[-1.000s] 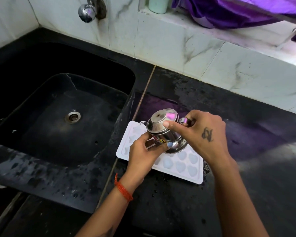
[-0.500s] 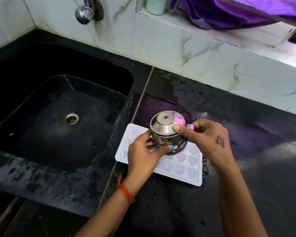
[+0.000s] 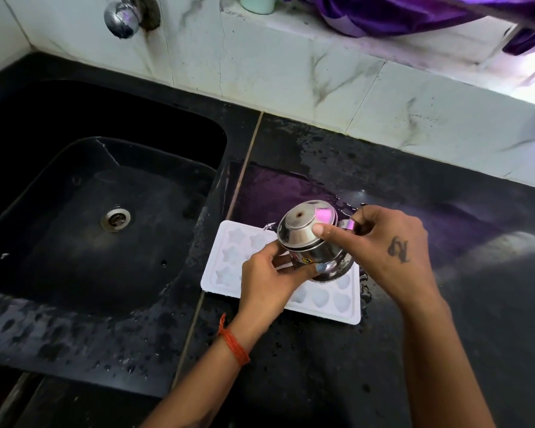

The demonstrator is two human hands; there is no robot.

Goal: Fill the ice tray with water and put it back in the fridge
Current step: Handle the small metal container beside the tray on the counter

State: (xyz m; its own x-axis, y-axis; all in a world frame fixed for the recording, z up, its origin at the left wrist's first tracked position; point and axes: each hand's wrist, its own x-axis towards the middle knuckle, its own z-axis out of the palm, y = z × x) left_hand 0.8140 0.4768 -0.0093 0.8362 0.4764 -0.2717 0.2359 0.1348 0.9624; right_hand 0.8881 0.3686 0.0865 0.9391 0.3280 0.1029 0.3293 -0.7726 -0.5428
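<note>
One steel kettle is being gripped by both hands, left hand curled under, right hand on its handle, over one white ice tray lying beside the sink edge; open counter on the right.

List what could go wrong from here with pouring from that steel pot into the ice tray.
1. The steel pot, tilted above the ice tray, hides the moulds under it, so they could overfill unseen.
2. The counter around the tray is already wet; carrying a full tray may spill more.
3. The right hand presses the lid with its thumb while the left hand steadies the body; a slipping grip could flood the tray.
</note>
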